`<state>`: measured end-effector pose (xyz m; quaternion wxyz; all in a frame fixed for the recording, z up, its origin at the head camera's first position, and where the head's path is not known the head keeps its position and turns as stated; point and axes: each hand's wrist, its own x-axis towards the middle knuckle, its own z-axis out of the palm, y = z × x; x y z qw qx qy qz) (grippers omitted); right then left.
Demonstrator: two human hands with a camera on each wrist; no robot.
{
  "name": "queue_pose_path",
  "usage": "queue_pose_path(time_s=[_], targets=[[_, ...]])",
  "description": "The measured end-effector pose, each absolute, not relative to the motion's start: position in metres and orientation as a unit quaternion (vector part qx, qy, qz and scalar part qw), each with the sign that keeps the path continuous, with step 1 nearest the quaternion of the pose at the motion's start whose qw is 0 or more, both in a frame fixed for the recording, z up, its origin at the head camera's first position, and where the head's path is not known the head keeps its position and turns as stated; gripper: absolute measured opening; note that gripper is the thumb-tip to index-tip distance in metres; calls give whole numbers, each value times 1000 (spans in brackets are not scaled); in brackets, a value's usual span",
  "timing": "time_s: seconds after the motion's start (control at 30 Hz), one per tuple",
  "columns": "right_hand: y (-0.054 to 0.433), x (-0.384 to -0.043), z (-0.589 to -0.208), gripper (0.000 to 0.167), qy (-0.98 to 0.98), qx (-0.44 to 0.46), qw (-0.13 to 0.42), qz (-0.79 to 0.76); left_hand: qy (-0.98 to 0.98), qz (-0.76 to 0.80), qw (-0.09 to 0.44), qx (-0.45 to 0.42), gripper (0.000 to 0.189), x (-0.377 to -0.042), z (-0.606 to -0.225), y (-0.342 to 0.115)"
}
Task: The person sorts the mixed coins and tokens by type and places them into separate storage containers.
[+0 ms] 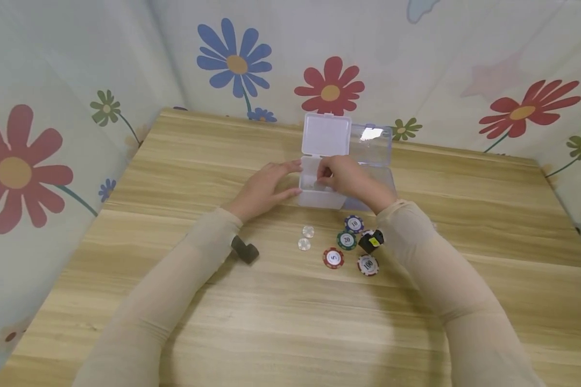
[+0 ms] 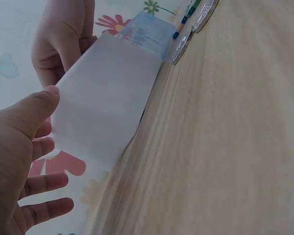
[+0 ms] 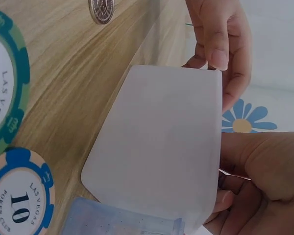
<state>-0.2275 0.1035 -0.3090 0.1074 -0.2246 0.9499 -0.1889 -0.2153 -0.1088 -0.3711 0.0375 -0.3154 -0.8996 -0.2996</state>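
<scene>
A white plastic box (image 1: 321, 200) stands with its lid (image 1: 326, 134) raised at the back. My left hand (image 1: 266, 188) rests against its left side, thumb at the near corner and the other fingers spread; in the left wrist view its thumb (image 2: 41, 105) touches the rim. My right hand (image 1: 344, 173) reaches down into the box with bent fingers, and the wall hides the fingertips in both wrist views. I cannot tell whether they hold anything. Two silver coins (image 1: 307, 231) lie on the table before the box.
A clear bluish box (image 1: 370, 145), also with lid up, adjoins the white one on the right. Poker chips lie nearer: blue 10 (image 1: 354, 223), green 20 (image 1: 346, 240), red 5 (image 1: 333, 258) and 100 (image 1: 368, 265). A flower-patterned wall (image 1: 281, 48) borders the wooden table (image 1: 271, 322).
</scene>
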Motion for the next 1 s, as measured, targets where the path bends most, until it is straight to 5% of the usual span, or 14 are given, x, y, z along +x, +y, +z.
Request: queue_pose_path(time_s=[1.0], targets=[[89,-242,-320,7,952,-249,167,-61,-901,-294,36,-317,51,-214,-369,-108]])
